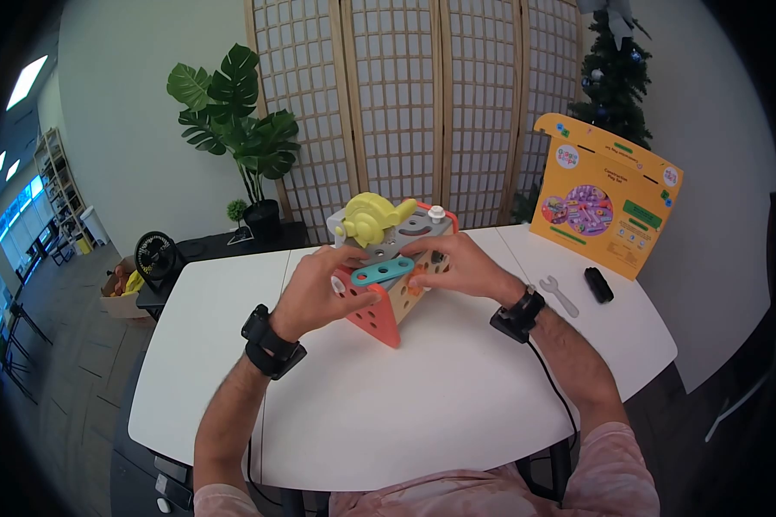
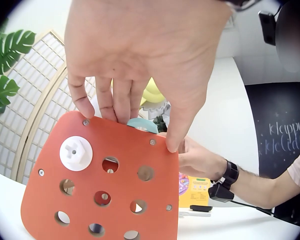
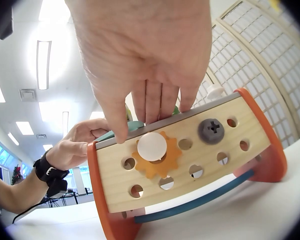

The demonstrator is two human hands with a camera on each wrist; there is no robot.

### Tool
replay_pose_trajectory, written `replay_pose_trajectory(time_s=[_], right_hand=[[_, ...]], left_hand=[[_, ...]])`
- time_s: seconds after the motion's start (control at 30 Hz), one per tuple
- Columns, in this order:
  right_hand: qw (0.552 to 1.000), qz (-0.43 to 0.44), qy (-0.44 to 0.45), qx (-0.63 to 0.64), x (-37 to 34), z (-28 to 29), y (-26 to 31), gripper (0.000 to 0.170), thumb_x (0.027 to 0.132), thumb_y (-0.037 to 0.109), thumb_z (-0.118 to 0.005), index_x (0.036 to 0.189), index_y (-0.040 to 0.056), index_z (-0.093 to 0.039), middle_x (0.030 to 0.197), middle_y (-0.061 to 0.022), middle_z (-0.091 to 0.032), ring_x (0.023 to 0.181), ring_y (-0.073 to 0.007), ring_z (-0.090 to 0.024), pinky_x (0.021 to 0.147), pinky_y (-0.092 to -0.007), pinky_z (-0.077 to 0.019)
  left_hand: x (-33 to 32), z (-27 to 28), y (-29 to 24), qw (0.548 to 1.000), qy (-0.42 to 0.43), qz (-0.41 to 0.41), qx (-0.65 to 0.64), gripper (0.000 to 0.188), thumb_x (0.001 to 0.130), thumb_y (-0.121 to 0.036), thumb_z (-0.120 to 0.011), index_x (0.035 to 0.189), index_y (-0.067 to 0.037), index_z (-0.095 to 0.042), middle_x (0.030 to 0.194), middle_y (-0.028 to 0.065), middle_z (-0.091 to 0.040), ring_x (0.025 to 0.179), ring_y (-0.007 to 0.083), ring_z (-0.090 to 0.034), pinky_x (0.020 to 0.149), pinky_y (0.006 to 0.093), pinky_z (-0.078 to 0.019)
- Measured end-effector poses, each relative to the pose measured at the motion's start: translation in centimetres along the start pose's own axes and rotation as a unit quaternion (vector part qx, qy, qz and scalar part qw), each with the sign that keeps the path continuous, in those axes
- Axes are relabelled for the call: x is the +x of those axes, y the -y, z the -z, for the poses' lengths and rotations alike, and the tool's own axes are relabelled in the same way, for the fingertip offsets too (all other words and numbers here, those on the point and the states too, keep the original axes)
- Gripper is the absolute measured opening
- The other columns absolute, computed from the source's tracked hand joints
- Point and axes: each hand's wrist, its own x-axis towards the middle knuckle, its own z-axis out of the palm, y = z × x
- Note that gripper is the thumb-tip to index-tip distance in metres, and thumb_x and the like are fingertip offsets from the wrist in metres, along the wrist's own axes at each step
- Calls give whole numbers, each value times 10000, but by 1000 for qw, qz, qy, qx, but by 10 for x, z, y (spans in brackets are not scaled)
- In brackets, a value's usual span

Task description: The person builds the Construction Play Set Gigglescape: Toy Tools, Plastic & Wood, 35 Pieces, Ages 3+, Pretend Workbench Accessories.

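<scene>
A toy toolbox (image 1: 375, 319) with red ends, a wooden side and a grey top stands on the white table between both hands. My left hand (image 1: 306, 289) grips its near red end, fingers over the top edge and thumb at the corner. With its thumb on the wooden side and fingers on top, my right hand (image 1: 467, 269) holds the other edge. A teal strip with holes (image 1: 392, 268) lies on the top between the hands. Behind it sits a yellow round part with a handle (image 1: 371, 220). An orange gear (image 3: 173, 151) and a grey screw (image 3: 211, 131) are on the wooden side.
A grey toy wrench (image 1: 562, 297) and a small black object (image 1: 599, 285) lie on the table's right. An orange cardboard box (image 1: 603, 189) stands behind them. Cables trail from both wristbands. A black fan (image 1: 155, 254) and a potted plant (image 1: 263, 215) are beyond the table.
</scene>
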Motion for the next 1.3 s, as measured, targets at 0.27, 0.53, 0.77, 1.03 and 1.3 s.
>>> replay_pose_trajectory(time_s=[0.27,0.53,0.77,1.03,1.3], right_hand=[[999,-24,15,26,-1,5,4,574,902,296,-890,1392,51,-718,1319,-75,-780,1209,-183,-737,853,-330,-637],[999,-43,-17,26,-29,30,-2,537,1007,227,-783,1492,52,-634,1369,-125,-754,1218,-248,-744,989,-387,-614],[970,-234,5,-59,-115,85,-62,244,1047,118,-653,1249,34,-763,1222,-169,-798,1171,-307,-759,1033,-432,-592],[922,-299,36,-242,-201,113,-99,373,897,-43,-622,1226,59,-767,1204,-186,-796,1169,-405,-725,1060,-468,-564],[963,-231,38,-132,-195,96,-111,359,883,-19,-659,1208,48,-795,1221,-162,-801,1148,-374,-744,1039,-457,-579]], left_hand=[[-1,-1,-1,1000,-3,-1,3,606,786,-315,-961,1247,12,-740,1083,154,-789,989,267,-736,901,374,-574],[-18,29,-3,999,26,4,-46,758,825,-257,-960,1461,-61,-599,1317,134,-764,1224,266,-730,1021,399,-559],[-68,60,21,992,-24,121,36,695,840,-218,-932,1443,-81,-617,1275,125,-781,1138,263,-754,970,403,-586],[-103,75,44,978,7,206,34,474,884,-203,-911,1290,-61,-711,1029,109,-831,941,222,-805,863,343,-615],[-98,70,40,980,20,199,19,395,902,-212,-904,1219,-41,-742,994,106,-832,930,210,-810,840,319,-621]])
